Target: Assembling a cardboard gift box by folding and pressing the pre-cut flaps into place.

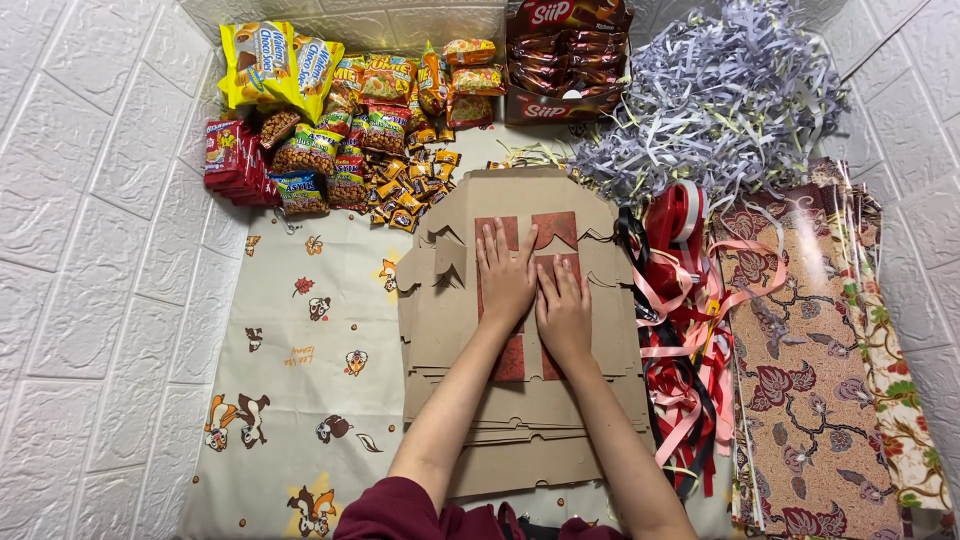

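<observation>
A stack of flat brown cardboard box blanks [450, 330] lies in the middle on a cartoon-printed sheet. On top of the stack rests a dark red patterned paper piece [555, 228], partly hidden by both hands. My left hand [505, 275] lies flat on it with its fingers spread, pointing away from me. My right hand [564, 310] presses flat just beside it, slightly nearer to me, fingers together. Neither hand grips anything.
Snack packets [345, 130] are piled at the back left, and a red box of snack bars [565, 60] stands at the back. Shredded grey paper [720, 100] fills the back right. Red and pink ribbons [680, 330] and floral patterned paper sheets [810, 380] lie at right. White brick-pattern walls [90, 250] surround the area.
</observation>
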